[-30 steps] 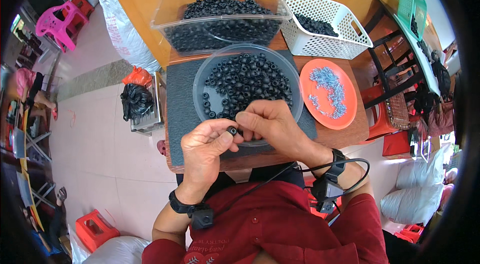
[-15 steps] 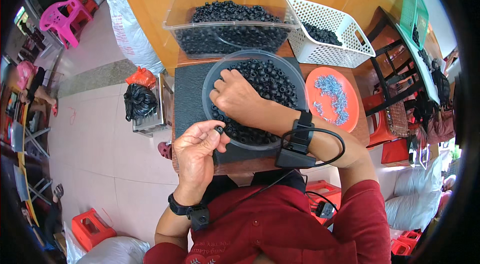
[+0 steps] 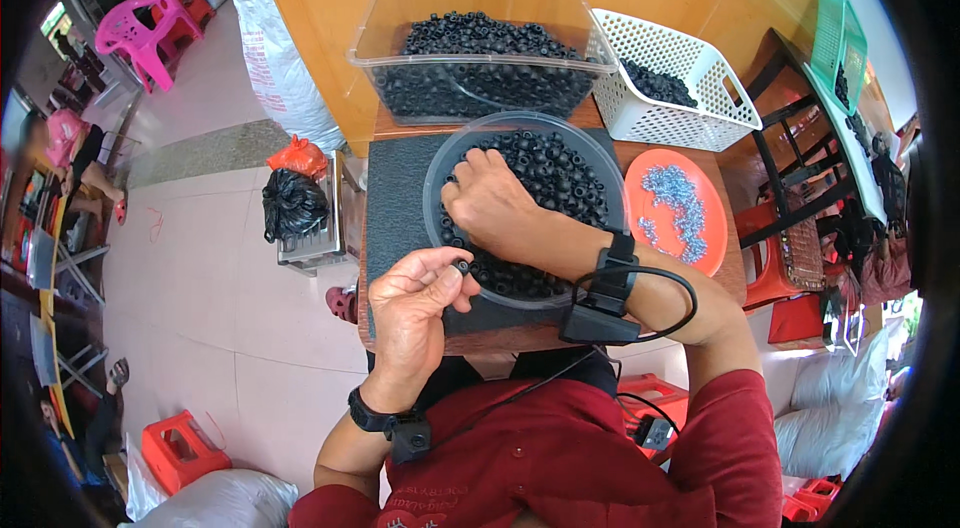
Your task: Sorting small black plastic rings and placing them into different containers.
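While the left hand (image 3: 415, 303) pinched one small black ring (image 3: 462, 267) between thumb and fingertips at the near rim of the round bowl (image 3: 436, 178), the right hand (image 3: 490, 203) lay curled on the bowl's many rings. Three further containers stood beyond: one clear tub (image 3: 400, 18), one white basket (image 3: 690, 123), one orange plate (image 3: 715, 218). The ring's axis and facing could not be determined.

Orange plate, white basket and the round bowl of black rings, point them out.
orange plate (image 3: 715, 203): head view, bare right part.
white basket (image 3: 668, 123): head view, front wall.
round bowl (image 3: 432, 190): head view, left rim.
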`<move>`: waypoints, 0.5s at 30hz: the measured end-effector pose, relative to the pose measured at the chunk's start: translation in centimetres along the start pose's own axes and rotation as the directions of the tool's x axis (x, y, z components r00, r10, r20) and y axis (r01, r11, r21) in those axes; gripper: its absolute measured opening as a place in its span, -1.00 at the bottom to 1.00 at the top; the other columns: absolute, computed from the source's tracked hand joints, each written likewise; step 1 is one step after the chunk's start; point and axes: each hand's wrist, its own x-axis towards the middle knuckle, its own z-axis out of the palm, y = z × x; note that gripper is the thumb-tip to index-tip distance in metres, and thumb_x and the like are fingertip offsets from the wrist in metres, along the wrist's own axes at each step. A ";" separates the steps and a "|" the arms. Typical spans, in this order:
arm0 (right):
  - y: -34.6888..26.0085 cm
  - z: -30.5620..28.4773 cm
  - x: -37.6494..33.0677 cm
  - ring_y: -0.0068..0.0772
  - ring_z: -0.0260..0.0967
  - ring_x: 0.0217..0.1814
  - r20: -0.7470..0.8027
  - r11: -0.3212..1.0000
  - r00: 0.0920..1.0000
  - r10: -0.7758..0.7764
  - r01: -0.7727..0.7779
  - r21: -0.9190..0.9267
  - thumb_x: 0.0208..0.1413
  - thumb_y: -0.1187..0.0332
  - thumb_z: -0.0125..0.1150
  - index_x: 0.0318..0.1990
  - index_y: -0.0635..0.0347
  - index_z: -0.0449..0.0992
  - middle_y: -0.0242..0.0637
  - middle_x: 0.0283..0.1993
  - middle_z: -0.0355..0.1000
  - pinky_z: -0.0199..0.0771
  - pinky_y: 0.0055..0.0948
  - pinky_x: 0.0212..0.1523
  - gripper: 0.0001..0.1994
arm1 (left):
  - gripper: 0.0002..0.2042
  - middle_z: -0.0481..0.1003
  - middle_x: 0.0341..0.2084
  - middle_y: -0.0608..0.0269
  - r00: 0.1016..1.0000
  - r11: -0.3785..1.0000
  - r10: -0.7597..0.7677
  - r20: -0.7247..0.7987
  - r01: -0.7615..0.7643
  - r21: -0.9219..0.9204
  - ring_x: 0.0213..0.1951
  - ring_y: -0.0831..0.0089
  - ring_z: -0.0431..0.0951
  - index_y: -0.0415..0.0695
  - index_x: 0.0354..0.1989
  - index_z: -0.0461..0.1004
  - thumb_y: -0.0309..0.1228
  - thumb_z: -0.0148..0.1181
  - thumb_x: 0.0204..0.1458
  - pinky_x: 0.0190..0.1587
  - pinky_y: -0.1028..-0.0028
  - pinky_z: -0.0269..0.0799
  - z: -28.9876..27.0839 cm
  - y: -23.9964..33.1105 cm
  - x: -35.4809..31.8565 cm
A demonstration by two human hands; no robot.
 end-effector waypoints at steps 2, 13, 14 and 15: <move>0.1 -0.3 -0.1 -0.16 0.29 -0.35 -0.038 0.994 0.997 0.061 -0.057 0.099 -0.27 0.48 0.20 -0.48 0.28 0.49 -0.16 -0.50 0.39 0.25 -0.29 -0.30 -0.88 | -0.80 0.55 -0.48 0.10 1.000 1.000 0.001 0.004 -0.001 -0.009 -0.50 0.53 0.49 -0.37 -0.18 0.50 -0.52 0.20 0.04 -0.40 0.63 0.36 -0.1 0.0 0.0; -3.3 -6.9 -3.2 -0.73 0.37 -0.30 0.293 -0.090 0.659 0.692 -0.324 0.942 0.06 0.52 0.21 -0.21 0.32 0.53 -0.40 -0.31 0.48 0.38 -0.69 -0.27 -0.86 | -0.79 0.55 -0.46 0.10 0.998 0.998 0.057 -0.011 -0.057 -0.017 -0.54 0.55 0.48 -0.33 -0.14 0.44 -0.47 0.14 0.11 -0.42 0.62 0.36 1.5 0.3 0.9; -3.8 -7.2 -3.6 -0.70 0.38 -0.28 0.320 -0.180 0.620 0.717 -0.278 0.944 0.07 0.53 0.21 -0.20 0.33 0.52 -0.37 -0.30 0.48 0.40 -0.67 -0.25 -0.86 | -0.80 0.55 -0.46 0.11 0.998 0.998 0.056 -0.023 -0.056 -0.030 -0.55 0.55 0.48 -0.32 -0.14 0.44 -0.46 0.14 0.12 -0.43 0.61 0.37 1.8 0.3 1.0; -4.2 -7.2 -4.0 -0.69 0.38 -0.28 0.297 -0.170 0.617 0.729 -0.258 0.951 0.08 0.53 0.20 -0.19 0.33 0.51 -0.35 -0.30 0.48 0.40 -0.66 -0.25 -0.86 | -0.80 0.55 -0.47 0.11 0.998 0.999 0.041 -0.036 -0.042 -0.025 -0.56 0.55 0.48 -0.31 -0.14 0.43 -0.46 0.12 0.13 -0.45 0.61 0.37 2.1 0.3 1.1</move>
